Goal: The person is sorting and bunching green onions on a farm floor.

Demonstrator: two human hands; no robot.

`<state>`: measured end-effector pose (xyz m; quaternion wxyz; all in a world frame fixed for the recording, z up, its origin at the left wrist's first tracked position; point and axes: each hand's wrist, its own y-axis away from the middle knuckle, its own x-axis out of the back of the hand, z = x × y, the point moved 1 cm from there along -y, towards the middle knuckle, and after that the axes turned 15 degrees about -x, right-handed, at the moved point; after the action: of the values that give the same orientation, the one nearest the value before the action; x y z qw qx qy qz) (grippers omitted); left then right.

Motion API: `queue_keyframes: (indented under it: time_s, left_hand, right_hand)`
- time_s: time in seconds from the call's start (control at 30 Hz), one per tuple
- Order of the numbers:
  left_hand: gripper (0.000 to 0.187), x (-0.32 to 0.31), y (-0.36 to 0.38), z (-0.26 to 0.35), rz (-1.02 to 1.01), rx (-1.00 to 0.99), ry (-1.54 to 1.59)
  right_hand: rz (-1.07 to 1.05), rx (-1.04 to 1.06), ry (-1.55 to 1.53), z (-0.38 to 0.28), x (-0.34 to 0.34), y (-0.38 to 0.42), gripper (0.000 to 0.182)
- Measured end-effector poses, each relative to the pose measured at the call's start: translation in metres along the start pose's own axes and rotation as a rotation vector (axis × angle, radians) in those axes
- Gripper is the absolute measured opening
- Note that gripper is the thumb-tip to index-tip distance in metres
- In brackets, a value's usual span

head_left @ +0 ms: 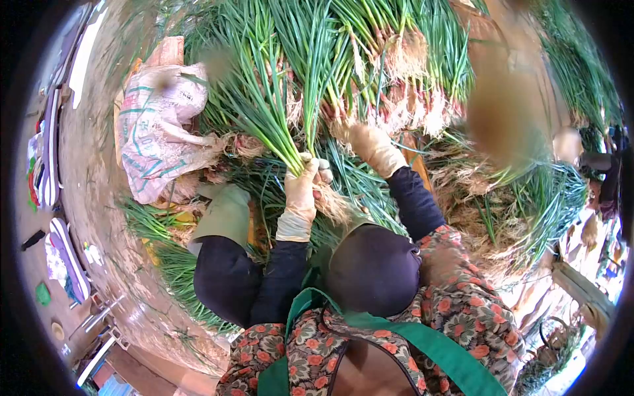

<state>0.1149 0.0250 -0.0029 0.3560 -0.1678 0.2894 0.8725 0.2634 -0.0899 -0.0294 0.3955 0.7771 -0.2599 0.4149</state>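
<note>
Here, left hand (301,187) closed round green onions (285,148), right hand (375,148) at piled onion roots (338,126), grip unclear.

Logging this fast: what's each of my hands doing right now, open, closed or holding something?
Left hand: closed, holding a bunch of green onions.
Right hand: at the onion pile; open or closed, can't tell.
</note>
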Motion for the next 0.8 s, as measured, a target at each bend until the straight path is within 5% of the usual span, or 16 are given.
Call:
queue_keyframes:
  time_s: [0.03,0.07,0.13,0.17,0.23,0.27,0.37,0.4,0.43,0.5,0.53,0.57,0.63,0.7,0.8]
  left_hand:
    - [0.013,-0.002,0.001,0.000,0.031,0.011,0.044]
    - [0.012,-0.001,0.000,0.001,0.012,0.033,0.008]
    - [0.013,0.000,0.001,0.002,0.000,0.091,-0.106]
    - [0.015,-0.001,0.002,0.003,0.008,0.121,-0.188]
    - [0.019,0.005,0.002,0.002,0.030,0.093,-0.149]
    - [0.017,0.008,0.002,0.003,0.052,0.040,-0.087]
    - [0.013,-0.003,0.001,0.013,0.117,-0.194,-0.009]
    - [0.014,-0.002,-0.001,0.015,0.111,-0.242,0.003]
    - [0.015,-0.001,-0.002,0.016,0.107,-0.289,0.015]
    - [0.015,-0.001,-0.004,0.018,0.161,-0.164,0.113]
    - [0.020,0.002,-0.005,0.018,0.172,-0.060,0.183]
    - [0.023,0.003,-0.003,0.019,0.165,0.023,0.235]
    - [0.022,0.006,-0.003,0.020,0.084,0.119,0.293]
    - [0.018,-0.005,-0.001,0.023,0.159,0.184,0.224]
    - [0.017,0.009,-0.010,0.011,0.088,0.050,0.004]
  right_hand:
    - [-0.089,0.080,0.037,-0.001,-0.003,0.004,0.028]
    - [-0.069,0.188,-0.322,-0.007,-0.009,0.006,0.029]
    - [-0.514,-0.099,-1.122,-0.034,-0.001,0.006,0.034]
    - [-0.338,-0.006,-1.106,-0.040,-0.017,0.002,0.033]
    - [0.186,0.142,-0.441,-0.054,-0.020,0.007,0.028]
    - [0.194,0.097,-0.667,-0.058,-0.020,0.008,0.023]
    - [0.082,-0.200,-0.585,-0.035,-0.028,-0.010,0.025]
    - [0.190,0.271,0.159,-0.033,-0.026,-0.011,0.027]
    - [-0.046,0.428,0.250,-0.036,-0.033,-0.006,0.029]
    - [-0.284,0.124,-0.161,-0.036,-0.009,0.019,0.038]
    - [-0.023,0.091,-0.269,-0.031,-0.006,0.009,0.041]
    - [0.054,-0.220,-0.370,-0.034,0.019,0.009,0.042]
    - [0.260,-0.252,-0.467,-0.022,0.024,-0.013,0.042]
    - [0.167,-0.204,-0.322,-0.023,0.027,-0.017,0.033]
    - [0.253,0.017,-0.238,-0.039,0.007,-0.007,0.026]
